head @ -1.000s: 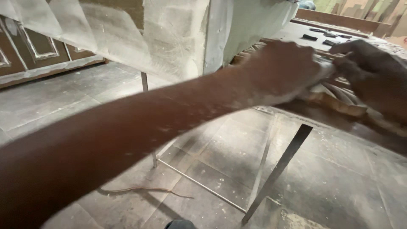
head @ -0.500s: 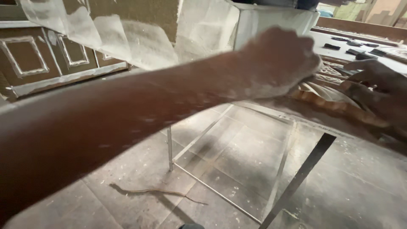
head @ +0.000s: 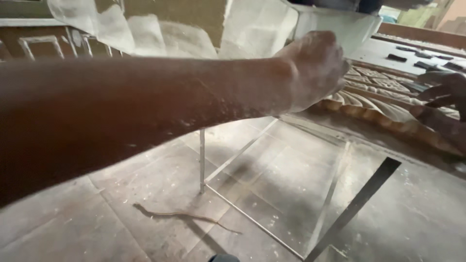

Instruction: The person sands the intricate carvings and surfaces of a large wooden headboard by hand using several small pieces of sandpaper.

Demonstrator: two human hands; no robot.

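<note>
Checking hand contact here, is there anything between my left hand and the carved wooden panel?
Nothing visible: the left hand rests fisted right at the edge of the carved wooden panel, with no object between them.

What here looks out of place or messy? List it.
A thin, wavy brown strip lies loose on the dusty grey floor beside the metal stand leg. Pale dust coats the left hand, which rests on the carved wooden panel. Nothing looks broken.
</note>
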